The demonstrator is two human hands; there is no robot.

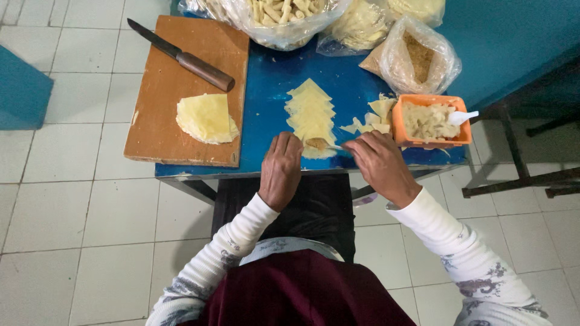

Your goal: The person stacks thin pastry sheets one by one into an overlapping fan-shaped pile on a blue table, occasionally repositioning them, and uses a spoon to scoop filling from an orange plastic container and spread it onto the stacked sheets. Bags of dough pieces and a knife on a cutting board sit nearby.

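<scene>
Head cam, looking down: I've got both hands at the near edge of the blue table (272, 108). My left hand (281, 169) lies palm-down, fingers loosely together, tips pressing the near corner of the front wrapper (311, 115). My right hand (380, 166) is closed around a small utensil, prob. a spoon (334, 147), though the handle is mostly hidden, so I can't be sure. Its tip sits on the dab of brown filling (316, 143), just beside the left fingertips and to the left of the right grip. The right hand is the nearer one to the filling's source. The row of overlapping wrappers runs its long axis straight away from both hands. Just right of the right grip: orange tub (402, 124) w/ a white spoon (462, 116). Farther left: wooden board (163, 66), folded stack (205, 118), knife (181, 55). Farthest: plastic bags (417, 57).
</scene>
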